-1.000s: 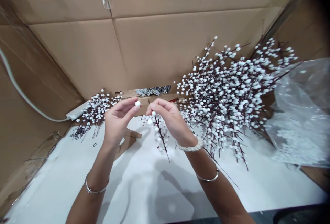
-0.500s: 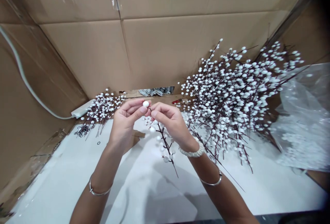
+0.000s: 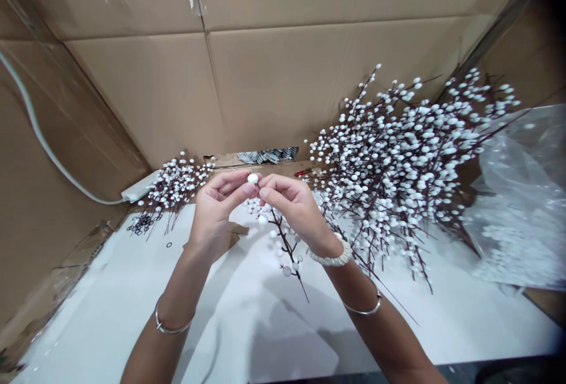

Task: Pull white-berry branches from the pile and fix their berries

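Berry: a white foam berry (image 3: 253,179) sits at the top of the gap between the two hands, at the left hand's fingertips and just touching the tips of the right hand's fingers.

Sprig: a berry sprig (image 3: 287,248) with a thin dark stem hangs below the fingers. Its long axis slants from the gap between the hands down and to the right, and its free tip ends over the white surface, inside the right forearm. The right hand is the nearer to it, and its top end is hidden behind those fingers.

Left hand: the left hand (image 3: 214,213) is curled nearly closed, palm turned up, with the thumb and fingertips pinching the berry.

Right hand: the right hand (image 3: 294,210) is also nearly closed, its fingers bunched at the top of the sprig. It seems to grip the stem, though the fingers hide the exact hold.

Wrists: a beaded white bracelet (image 3: 336,257) circles the right wrist, and a thin metal bangle (image 3: 174,328) circles the left forearm.

Right of the hands: a large heap of berry branches (image 3: 389,160) lies close by, with a clear plastic bag (image 3: 517,207) beyond it.

Left of the hands: a smaller bundle of berry branches (image 3: 174,186) lies beside a few small black rings (image 3: 141,225).

Under the hands: a white sheet (image 3: 132,289) covers the work surface, with cardboard walls (image 3: 132,95) rising behind.
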`<state>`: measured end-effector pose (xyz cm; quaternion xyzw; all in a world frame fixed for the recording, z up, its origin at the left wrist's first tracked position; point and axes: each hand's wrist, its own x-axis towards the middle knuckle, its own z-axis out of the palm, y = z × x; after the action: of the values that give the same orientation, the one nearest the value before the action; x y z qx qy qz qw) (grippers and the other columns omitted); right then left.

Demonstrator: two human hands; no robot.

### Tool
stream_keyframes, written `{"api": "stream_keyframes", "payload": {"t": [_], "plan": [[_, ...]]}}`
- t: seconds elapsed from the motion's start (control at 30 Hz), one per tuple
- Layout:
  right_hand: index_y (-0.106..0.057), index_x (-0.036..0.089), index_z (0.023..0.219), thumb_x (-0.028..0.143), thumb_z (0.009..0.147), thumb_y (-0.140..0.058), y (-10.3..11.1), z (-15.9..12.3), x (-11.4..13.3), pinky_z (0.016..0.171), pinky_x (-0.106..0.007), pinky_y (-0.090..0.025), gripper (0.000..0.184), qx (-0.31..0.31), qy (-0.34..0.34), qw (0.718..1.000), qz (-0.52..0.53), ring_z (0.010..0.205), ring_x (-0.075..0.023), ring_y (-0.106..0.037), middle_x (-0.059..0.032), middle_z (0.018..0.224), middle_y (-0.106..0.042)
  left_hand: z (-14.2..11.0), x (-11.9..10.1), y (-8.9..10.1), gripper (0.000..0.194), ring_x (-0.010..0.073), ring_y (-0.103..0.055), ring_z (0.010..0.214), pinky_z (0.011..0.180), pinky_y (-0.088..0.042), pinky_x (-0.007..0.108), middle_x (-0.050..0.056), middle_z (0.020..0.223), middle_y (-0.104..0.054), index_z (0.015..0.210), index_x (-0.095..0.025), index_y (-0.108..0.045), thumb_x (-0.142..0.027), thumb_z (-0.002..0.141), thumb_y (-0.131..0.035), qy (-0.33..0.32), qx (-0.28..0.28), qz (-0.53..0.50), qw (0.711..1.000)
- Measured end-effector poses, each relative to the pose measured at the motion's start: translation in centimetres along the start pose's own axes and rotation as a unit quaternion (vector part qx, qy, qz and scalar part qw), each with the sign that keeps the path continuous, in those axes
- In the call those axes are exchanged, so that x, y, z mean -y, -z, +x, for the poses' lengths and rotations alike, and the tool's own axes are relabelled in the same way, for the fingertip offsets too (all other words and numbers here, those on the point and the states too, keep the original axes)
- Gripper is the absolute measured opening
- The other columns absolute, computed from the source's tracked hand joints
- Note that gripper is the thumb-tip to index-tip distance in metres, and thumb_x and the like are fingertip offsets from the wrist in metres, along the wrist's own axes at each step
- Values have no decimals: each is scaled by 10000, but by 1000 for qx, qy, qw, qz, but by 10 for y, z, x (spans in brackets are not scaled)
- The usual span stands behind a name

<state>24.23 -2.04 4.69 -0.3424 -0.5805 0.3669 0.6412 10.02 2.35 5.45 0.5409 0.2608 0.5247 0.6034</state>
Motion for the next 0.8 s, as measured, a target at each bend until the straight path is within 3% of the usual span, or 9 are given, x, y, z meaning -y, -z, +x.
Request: {"api": "stream_keyframes", "payload": {"t": [0.8], "plan": [[-600, 178, 660, 293, 877, -587, 11, 0, 8, 760, -293, -417, 246, 68, -55, 996, -8, 788, -135, -549, -9, 766, -609, 0, -8, 13, 166, 116, -711, 779, 720, -598, 209, 10, 892, -757, 881, -237, -756, -173, 734, -800, -69, 67, 99, 990]]}}
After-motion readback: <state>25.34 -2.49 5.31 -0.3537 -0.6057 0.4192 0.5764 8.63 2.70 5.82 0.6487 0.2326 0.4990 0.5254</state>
